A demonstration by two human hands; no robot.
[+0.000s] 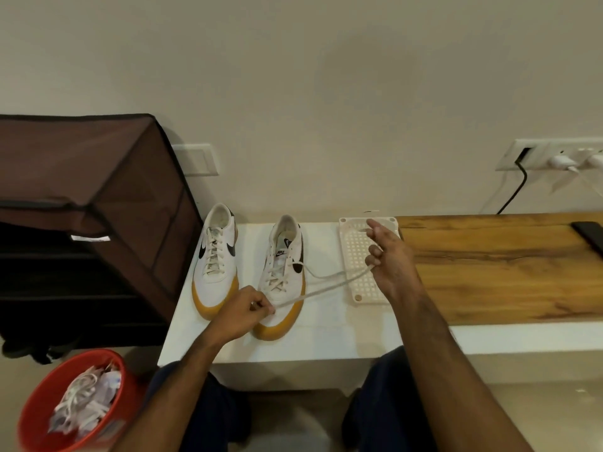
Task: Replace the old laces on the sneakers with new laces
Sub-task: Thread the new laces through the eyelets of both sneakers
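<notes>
White tabletop [326,337] holds both sneakers; the right sneaker [282,275] sits at twelve o'clock. My left hand [243,313] and right hand [390,259] each pinch its lace [329,287]; a sharp tug could drag the shoe.

Bare forearms [434,347], no sleeves showing; dark navy trousers [208,406].
</notes>
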